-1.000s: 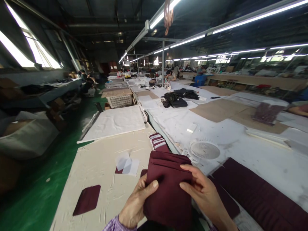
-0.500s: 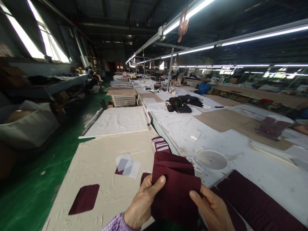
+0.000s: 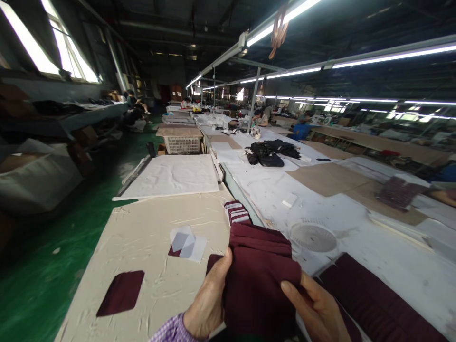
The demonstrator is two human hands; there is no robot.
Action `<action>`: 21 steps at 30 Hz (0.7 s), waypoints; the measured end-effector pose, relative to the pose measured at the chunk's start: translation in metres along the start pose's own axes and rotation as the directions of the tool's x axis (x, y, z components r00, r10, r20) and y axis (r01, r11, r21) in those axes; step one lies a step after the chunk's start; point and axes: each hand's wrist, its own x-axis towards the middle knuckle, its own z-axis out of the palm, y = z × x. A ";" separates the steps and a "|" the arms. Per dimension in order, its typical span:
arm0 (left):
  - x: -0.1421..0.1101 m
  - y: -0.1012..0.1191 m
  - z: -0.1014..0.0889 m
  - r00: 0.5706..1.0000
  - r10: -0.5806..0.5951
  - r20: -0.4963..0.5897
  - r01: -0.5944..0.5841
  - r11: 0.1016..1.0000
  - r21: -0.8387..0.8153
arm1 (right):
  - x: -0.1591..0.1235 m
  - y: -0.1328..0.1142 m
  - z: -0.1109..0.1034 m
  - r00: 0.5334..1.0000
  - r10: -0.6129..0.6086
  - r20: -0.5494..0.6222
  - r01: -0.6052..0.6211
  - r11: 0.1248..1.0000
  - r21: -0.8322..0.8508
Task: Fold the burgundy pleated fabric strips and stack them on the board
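Note:
A stack of maroon fabric pieces (image 3: 261,285) is held up in front of me, its layers fanned at the far edge. My left hand (image 3: 209,299) grips the stack along its left side, thumb upright by the edge and fingers hidden behind the cloth. At the right edge, my right hand (image 3: 317,301) pinches the top piece between thumb and fingers. On the cream-covered table to the left lie a single maroon piece (image 3: 121,293) and some white and grey patches (image 3: 188,244) partly over another maroon scrap. Just beyond the stack sits a striped bundle of maroon and white pieces (image 3: 237,212).
Long maroon cloth (image 3: 377,294) lies on the white table at right, near a round white fan grille (image 3: 313,236). Dark garments (image 3: 272,153) rest farther back. A white-covered board (image 3: 171,176) and a plastic crate (image 3: 183,144) stand ahead. Green floor (image 3: 35,266) runs along the left.
My left thumb has shifted off the top face of the stack to its left edge. My right hand keeps its pinch, and the top piece's far edge now looks more curved.

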 end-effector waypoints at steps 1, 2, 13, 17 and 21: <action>0.000 0.000 -0.001 1.000 -0.012 -0.001 0.012 1.000 -0.011 | 0.001 0.001 0.001 1.000 0.017 0.010 -0.017 1.000 0.018; 0.001 0.001 -0.001 1.000 -0.021 0.005 0.021 0.999 -0.025 | 0.001 0.002 0.002 0.999 0.038 0.017 -0.039 0.998 0.043; 0.001 0.008 0.000 0.998 0.007 -0.064 -0.012 0.997 -0.075 | 0.002 -0.010 -0.007 0.975 0.215 0.058 -0.222 0.961 0.167; 0.001 0.015 0.000 0.991 0.031 -0.134 -0.050 0.989 -0.143 | 0.000 -0.006 -0.025 0.969 0.209 -0.132 -0.193 0.974 0.121; 0.002 0.015 0.003 0.982 0.071 -0.173 -0.090 0.990 -0.104 | -0.013 -0.014 -0.035 0.988 0.128 0.092 -0.139 0.982 0.130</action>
